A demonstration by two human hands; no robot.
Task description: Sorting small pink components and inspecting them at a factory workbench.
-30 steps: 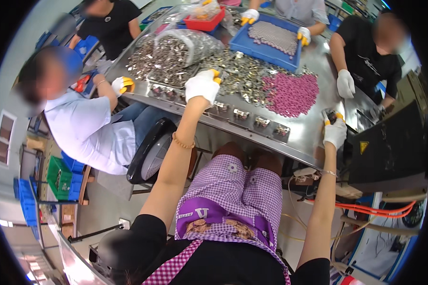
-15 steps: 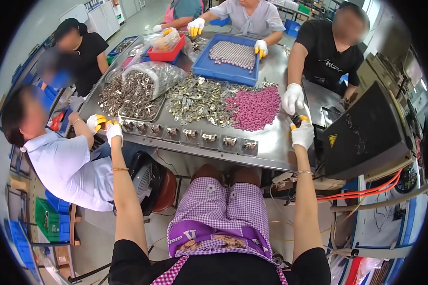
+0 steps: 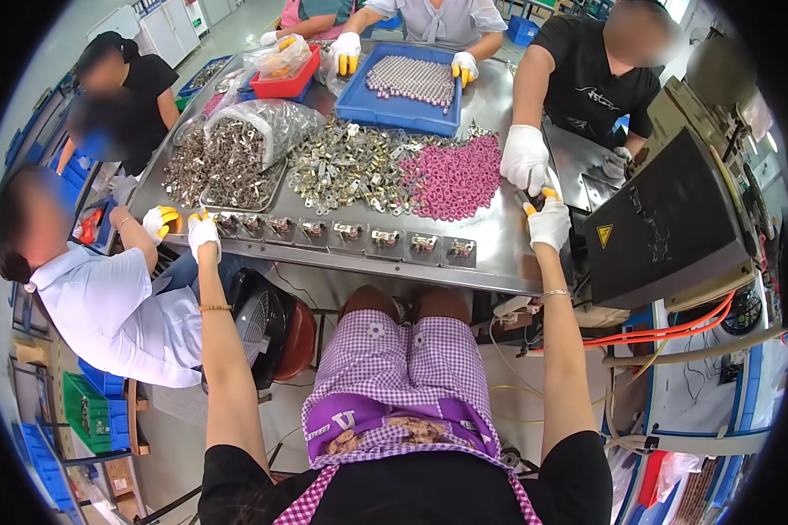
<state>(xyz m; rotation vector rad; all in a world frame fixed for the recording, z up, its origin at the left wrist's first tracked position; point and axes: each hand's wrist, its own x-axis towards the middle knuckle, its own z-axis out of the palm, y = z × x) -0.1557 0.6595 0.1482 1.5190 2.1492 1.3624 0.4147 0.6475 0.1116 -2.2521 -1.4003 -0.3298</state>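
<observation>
White gloves with yellow fingertips cover both my hands. My left hand (image 3: 204, 236) is at the table's front left, its fingers together at the end of a row of small square blocks (image 3: 385, 241) with metal parts on top. Whatever its fingertips hold is hidden. A neighbour's gloved hand (image 3: 159, 224) is just left of it. My right hand (image 3: 549, 222) is over the table's front right edge, thumb and fingers apart. I make out nothing held in it. Right beyond it, a co-worker's white-gloved hand (image 3: 525, 159) reaches down, almost touching my fingers.
Piles of pink rings (image 3: 451, 179), mixed metal parts (image 3: 346, 171) and brownish metal clips (image 3: 210, 166) cover the table. A blue tray (image 3: 394, 119) with small cylinders and a red bin (image 3: 284, 85) stand behind. A dark machine housing (image 3: 665, 227) is at right, a stool (image 3: 298, 341) below left.
The view has shifted, and the table appears slightly higher and further left. The dark piece between my right hand and the co-worker's hand no longer shows. My left hand remains at the row's end.
</observation>
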